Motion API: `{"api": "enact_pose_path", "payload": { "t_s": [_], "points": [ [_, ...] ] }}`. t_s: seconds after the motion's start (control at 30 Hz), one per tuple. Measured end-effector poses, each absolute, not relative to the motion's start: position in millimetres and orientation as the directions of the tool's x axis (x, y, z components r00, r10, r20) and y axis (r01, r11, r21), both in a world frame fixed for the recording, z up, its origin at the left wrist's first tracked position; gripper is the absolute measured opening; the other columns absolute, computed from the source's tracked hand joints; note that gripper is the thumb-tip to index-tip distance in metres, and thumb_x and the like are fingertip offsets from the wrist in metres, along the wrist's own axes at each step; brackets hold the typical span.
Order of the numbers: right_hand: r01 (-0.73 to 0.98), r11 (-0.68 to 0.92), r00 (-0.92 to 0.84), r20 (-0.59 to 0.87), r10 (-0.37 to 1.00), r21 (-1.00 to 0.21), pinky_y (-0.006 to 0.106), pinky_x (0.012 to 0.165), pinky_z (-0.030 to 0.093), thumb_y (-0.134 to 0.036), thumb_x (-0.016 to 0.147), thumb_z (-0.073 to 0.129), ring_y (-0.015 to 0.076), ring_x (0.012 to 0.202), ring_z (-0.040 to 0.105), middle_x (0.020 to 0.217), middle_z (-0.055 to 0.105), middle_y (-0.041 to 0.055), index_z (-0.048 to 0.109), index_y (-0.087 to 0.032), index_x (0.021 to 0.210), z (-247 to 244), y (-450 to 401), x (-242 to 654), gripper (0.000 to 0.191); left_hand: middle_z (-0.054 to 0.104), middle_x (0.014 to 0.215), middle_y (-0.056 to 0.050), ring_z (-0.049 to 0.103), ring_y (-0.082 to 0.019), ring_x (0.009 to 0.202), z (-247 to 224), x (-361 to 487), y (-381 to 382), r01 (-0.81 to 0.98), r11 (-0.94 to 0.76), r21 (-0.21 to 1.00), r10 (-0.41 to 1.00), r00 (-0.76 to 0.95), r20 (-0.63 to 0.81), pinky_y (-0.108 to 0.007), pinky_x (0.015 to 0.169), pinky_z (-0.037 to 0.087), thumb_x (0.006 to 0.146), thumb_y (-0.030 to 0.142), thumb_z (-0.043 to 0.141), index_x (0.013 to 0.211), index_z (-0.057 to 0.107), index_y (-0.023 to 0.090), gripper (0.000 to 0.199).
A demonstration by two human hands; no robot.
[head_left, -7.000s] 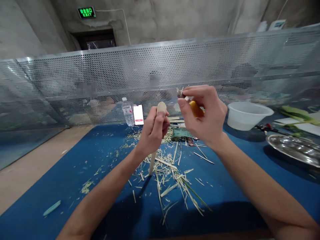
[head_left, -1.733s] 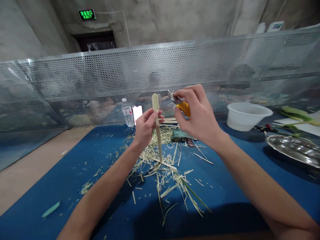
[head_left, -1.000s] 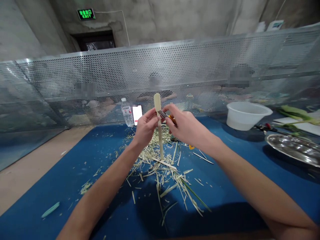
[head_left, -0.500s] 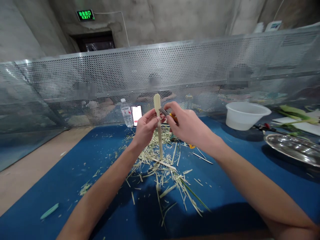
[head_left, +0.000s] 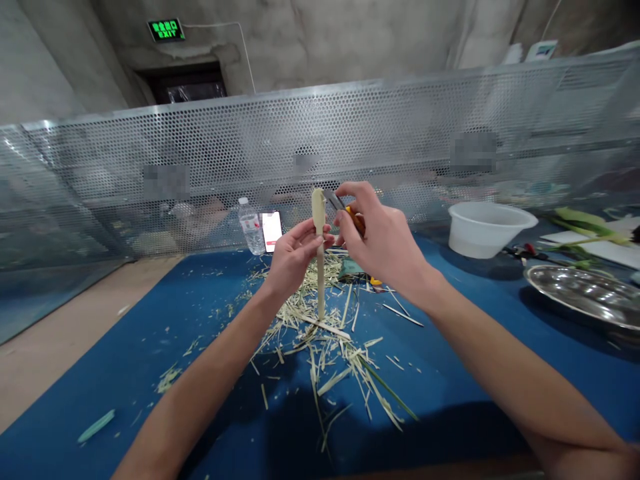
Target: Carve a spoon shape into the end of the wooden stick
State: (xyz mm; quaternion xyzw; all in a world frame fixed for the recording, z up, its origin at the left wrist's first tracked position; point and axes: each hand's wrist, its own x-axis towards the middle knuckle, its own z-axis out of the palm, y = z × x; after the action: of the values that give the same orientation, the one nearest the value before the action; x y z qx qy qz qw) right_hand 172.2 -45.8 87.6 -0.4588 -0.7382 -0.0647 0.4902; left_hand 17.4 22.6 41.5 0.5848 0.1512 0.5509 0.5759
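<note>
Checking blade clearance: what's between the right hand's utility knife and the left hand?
Head view: the upper part of the pale stick, held upright by the left hand.

We grip a pale whittled stick (head_left: 320, 287) upright in our left hand (head_left: 295, 261). Our right hand (head_left: 377, 240) holds a yellow-handled utility knife (head_left: 353, 217), its blade just beside the stick's top.

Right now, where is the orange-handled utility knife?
In the head view, the utility knife sits in the right hand, blade beside the top of the pale stick upright in the left hand.
</note>
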Motion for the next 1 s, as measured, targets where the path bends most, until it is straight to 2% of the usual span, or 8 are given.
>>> {"api": "enact_pose_path", "payload": {
  "t_s": [0.17,0.3,0.5,0.63,0.77,0.9,1.0],
  "points": [
    [0.749,0.547,-0.095,0.756,0.648,-0.374,0.033,0.065,0.043,-0.028,0.097,0.038,0.0173,0.067,0.065,0.081,0.069,0.0028,0.047,-0.02,0.126,89.3,-46.7,172.1,0.031,0.072,0.105,-0.007,0.07,-0.017,0.089,41.9,18.0,20.5,-0.444,-0.291,0.847,0.812,0.354,0.464,-0.033,0.087,0.059,0.076,0.015,0.073,0.107,0.074,0.019,0.031],
    [0.763,0.542,-0.098,0.768,0.633,-0.351,0.032,0.063,0.041,-0.028,0.097,0.039,0.0163,0.063,0.06,0.076,0.068,0.0015,0.049,-0.02,0.125,89.7,-48.2,171.4,0.031,0.072,0.105,-0.007,0.07,-0.017,0.089,41.0,16.8,22.7,-0.461,-0.289,0.839,0.811,0.349,0.47,-0.034,0.091,0.058,0.075,0.014,0.074,0.106,0.074,0.019,0.031],
    [0.787,0.549,-0.231,0.691,0.685,-0.282,0.031,0.058,0.035,-0.029,0.094,0.043,0.0132,0.056,0.052,0.08,0.069,0.0026,0.055,-0.022,0.122,89.5,-50.3,171.9,0.031,0.073,0.104,-0.007,0.07,-0.018,0.093,41.1,15.6,25.6,-0.447,-0.322,0.835,0.786,0.365,0.499,-0.03,0.082,0.058,0.075,0.023,0.077,0.106,0.074,0.02,0.032],
    [0.8,0.545,-0.288,0.637,0.715,-0.251,0.03,0.056,0.032,-0.027,0.092,0.044,0.0131,0.055,0.049,0.079,0.069,0.0026,0.058,-0.022,0.124,89.0,-50.3,173.5,0.034,0.074,0.1,-0.006,0.07,-0.015,0.09,40.8,16.3,26.6,-0.448,-0.318,0.835,0.804,0.339,0.488,-0.026,0.078,0.057,0.075,0.02,0.076,0.105,0.074,0.02,0.03],
    [0.81,0.54,-0.293,0.642,0.709,-0.228,0.03,0.058,0.034,-0.027,0.092,0.045,0.0136,0.061,0.053,0.086,0.07,0.0036,0.06,-0.025,0.127,88.4,-50.6,172.5,0.038,0.074,0.102,-0.005,0.069,-0.014,0.091,40.5,15.8,27.7,-0.45,-0.318,0.835,0.804,0.339,0.489,-0.024,0.078,0.056,0.075,0.021,0.076,0.106,0.074,0.021,0.031],
    [0.798,0.561,-0.267,0.706,0.656,-0.22,0.032,0.07,0.044,-0.026,0.093,0.046,0.0175,0.08,0.063,0.102,0.072,0.0059,0.063,-0.028,0.128,87.4,-51.0,169.5,0.039,0.073,0.103,-0.005,0.069,-0.016,0.095,42.5,15.6,24.2,-0.463,-0.318,0.828,0.784,0.362,0.504,-0.024,0.082,0.056,0.073,0.025,0.079,0.102,0.074,0.021,0.03],
    [0.807,0.544,-0.207,0.753,0.625,-0.23,0.034,0.077,0.046,-0.027,0.094,0.045,0.0201,0.09,0.065,0.11,0.07,0.008,0.064,-0.027,0.128,87.4,-50.5,169.8,0.039,0.073,0.109,-0.007,0.069,-0.019,0.101,43.6,16.9,20.3,-0.463,-0.312,0.83,0.763,0.398,0.509,-0.029,0.086,0.057,0.074,0.025,0.079,0.109,0.073,0.021,0.035]
  ]
}}
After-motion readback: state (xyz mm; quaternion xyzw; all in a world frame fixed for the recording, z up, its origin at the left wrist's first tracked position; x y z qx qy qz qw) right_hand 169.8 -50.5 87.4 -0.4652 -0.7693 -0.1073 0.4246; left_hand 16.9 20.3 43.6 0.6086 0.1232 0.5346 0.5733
